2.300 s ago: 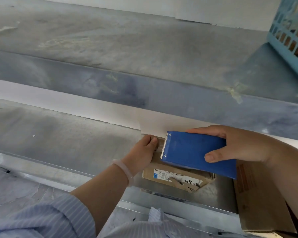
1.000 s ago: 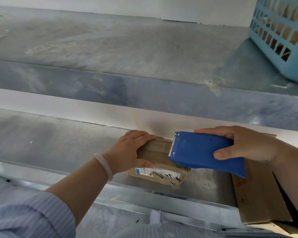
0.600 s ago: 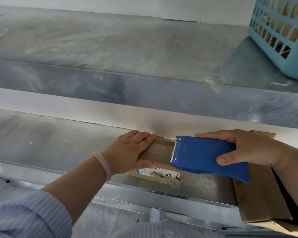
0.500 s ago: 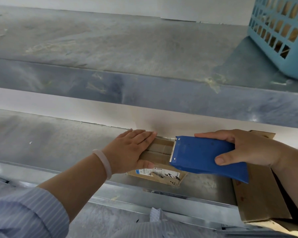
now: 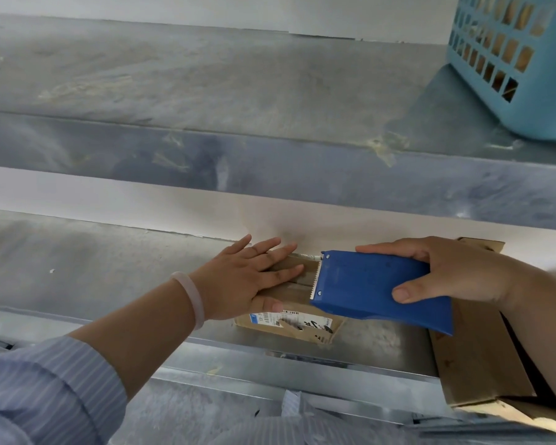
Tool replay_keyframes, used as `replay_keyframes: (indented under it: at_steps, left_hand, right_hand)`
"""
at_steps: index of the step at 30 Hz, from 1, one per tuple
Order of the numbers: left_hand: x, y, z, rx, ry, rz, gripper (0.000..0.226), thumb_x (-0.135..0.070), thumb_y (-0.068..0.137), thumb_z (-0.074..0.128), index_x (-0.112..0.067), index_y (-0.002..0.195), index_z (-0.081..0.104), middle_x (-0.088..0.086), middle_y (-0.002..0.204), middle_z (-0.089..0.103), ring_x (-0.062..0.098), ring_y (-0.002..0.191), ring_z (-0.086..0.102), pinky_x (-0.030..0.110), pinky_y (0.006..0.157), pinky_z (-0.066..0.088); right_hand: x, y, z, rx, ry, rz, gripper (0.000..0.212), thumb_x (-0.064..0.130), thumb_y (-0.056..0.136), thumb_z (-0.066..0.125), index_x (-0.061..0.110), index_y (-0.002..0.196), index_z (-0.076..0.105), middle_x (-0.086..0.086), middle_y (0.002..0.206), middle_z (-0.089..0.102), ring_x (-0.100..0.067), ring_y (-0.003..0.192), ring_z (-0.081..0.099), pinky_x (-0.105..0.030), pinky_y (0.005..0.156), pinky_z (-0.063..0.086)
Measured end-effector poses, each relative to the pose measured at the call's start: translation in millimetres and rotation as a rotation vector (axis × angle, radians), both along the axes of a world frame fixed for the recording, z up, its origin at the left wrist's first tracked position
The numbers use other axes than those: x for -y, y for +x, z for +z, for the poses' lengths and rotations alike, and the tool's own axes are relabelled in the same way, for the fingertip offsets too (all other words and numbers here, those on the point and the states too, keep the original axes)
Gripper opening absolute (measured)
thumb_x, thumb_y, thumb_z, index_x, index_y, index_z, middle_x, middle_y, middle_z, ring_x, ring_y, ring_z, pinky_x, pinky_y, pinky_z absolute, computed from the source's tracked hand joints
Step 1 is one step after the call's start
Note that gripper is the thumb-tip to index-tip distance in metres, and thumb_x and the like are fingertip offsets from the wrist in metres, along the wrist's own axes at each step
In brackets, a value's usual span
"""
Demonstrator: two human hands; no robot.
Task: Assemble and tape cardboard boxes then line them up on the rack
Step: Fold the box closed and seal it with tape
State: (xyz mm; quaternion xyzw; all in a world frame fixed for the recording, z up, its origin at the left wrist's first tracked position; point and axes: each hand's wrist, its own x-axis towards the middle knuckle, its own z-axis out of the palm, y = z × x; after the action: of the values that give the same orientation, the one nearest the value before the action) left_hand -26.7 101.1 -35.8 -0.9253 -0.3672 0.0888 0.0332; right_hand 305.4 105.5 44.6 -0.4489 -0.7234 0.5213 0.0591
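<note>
A small cardboard box (image 5: 297, 326) with a white shipping label lies on the lower metal rack shelf (image 5: 93, 271), against the back wall. My left hand (image 5: 251, 277) lies flat on its taped top, fingers straight and spread, thumb against the front face. My right hand (image 5: 443, 271) grips a blue tape dispenser (image 5: 373, 284), whose toothed edge sits over the right part of the box top. Clear tape runs along the box's middle seam.
A larger cardboard box (image 5: 482, 358) lies on the same shelf under my right forearm, sticking out over the front rail. A light blue plastic basket (image 5: 520, 65) stands on the upper shelf (image 5: 206, 91) at the right. A white wall runs behind.
My left hand has gone from gripping the box's left end to lying flat on its top with fingers spread. The dispenser has shifted slightly right along the box.
</note>
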Motion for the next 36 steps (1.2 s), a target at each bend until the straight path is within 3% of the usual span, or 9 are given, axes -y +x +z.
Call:
replay_keyframes:
  at_steps: [5, 13, 19, 22, 27, 31, 36]
  left_hand:
    - [0.7, -0.2, -1.0, -0.005, -0.027, -0.003, 0.061, -0.071, 0.085, -0.007, -0.049, 0.138, -0.030, -0.010, 0.153, -0.029, 0.022, 0.148, -0.012, 0.045, 0.118, -0.006]
    - [-0.5, 0.0, 0.6, -0.018, -0.051, 0.016, 0.064, -0.071, 0.085, -0.007, -0.048, 0.142, -0.027, -0.008, 0.158, -0.025, 0.020, 0.147, -0.015, 0.045, 0.120, -0.007]
    - [-2.5, -13.3, 8.3, 0.009, -0.081, 0.021, 0.060, -0.068, 0.090, 0.002, -0.050, 0.144, -0.015, -0.011, 0.161, -0.003, 0.016, 0.148, 0.003, 0.043, 0.120, 0.002]
    - [-1.0, -29.3, 16.0, 0.026, -0.126, 0.044, 0.058, -0.067, 0.091, 0.010, -0.052, 0.143, -0.010, -0.012, 0.161, 0.005, 0.015, 0.147, 0.010, 0.041, 0.119, 0.004]
    - [10.3, -21.7, 24.0, 0.155, -0.083, 0.152, 0.082, -0.073, 0.081, 0.040, -0.036, 0.151, 0.016, -0.007, 0.146, 0.041, 0.014, 0.132, 0.040, 0.043, 0.117, 0.015]
    - [12.9, 17.0, 13.6, 0.212, -0.081, 0.174, 0.095, -0.086, 0.072, 0.037, -0.031, 0.148, 0.024, -0.008, 0.145, 0.042, 0.015, 0.129, 0.043, 0.041, 0.116, 0.022]
    - [8.0, 16.6, 1.5, 0.233, -0.014, 0.134, 0.087, -0.081, 0.079, 0.031, -0.025, 0.145, 0.035, -0.003, 0.138, 0.049, 0.019, 0.120, 0.050, 0.040, 0.106, 0.033]
  right_hand:
    - [3.0, 10.1, -2.5, -0.005, -0.032, -0.025, 0.069, 0.056, 0.056, 0.079, 0.068, 0.118, 0.052, 0.030, 0.120, 0.063, 0.002, 0.106, 0.064, -0.016, 0.080, 0.053]
    - [8.3, 35.0, -9.5, -0.031, -0.107, -0.086, 0.072, 0.050, 0.054, 0.084, 0.062, 0.119, 0.057, 0.016, 0.122, 0.067, -0.011, 0.110, 0.066, -0.035, 0.093, 0.053]
    - [6.6, 22.7, -12.3, -0.042, -0.086, -0.085, 0.069, 0.053, 0.057, 0.082, 0.064, 0.119, 0.055, 0.021, 0.122, 0.066, -0.006, 0.109, 0.065, -0.030, 0.089, 0.054]
    - [8.7, 6.9, -18.5, -0.075, -0.086, -0.073, 0.067, 0.049, 0.059, 0.082, 0.065, 0.119, 0.055, 0.025, 0.120, 0.065, -0.002, 0.107, 0.065, -0.021, 0.084, 0.054]
    - [11.2, -2.3, -24.1, -0.112, -0.091, -0.066, 0.067, 0.046, 0.061, 0.082, 0.062, 0.120, 0.056, 0.022, 0.120, 0.066, -0.004, 0.108, 0.065, -0.021, 0.085, 0.053]
    - [10.8, -1.6, -22.9, -0.111, -0.082, -0.061, 0.065, 0.045, 0.062, 0.081, 0.064, 0.118, 0.055, 0.024, 0.119, 0.065, -0.002, 0.107, 0.065, -0.017, 0.083, 0.052]
    - [8.7, 2.3, -23.7, -0.113, -0.089, -0.068, 0.067, 0.046, 0.059, 0.081, 0.064, 0.119, 0.055, 0.025, 0.120, 0.065, -0.003, 0.108, 0.065, -0.018, 0.084, 0.053]
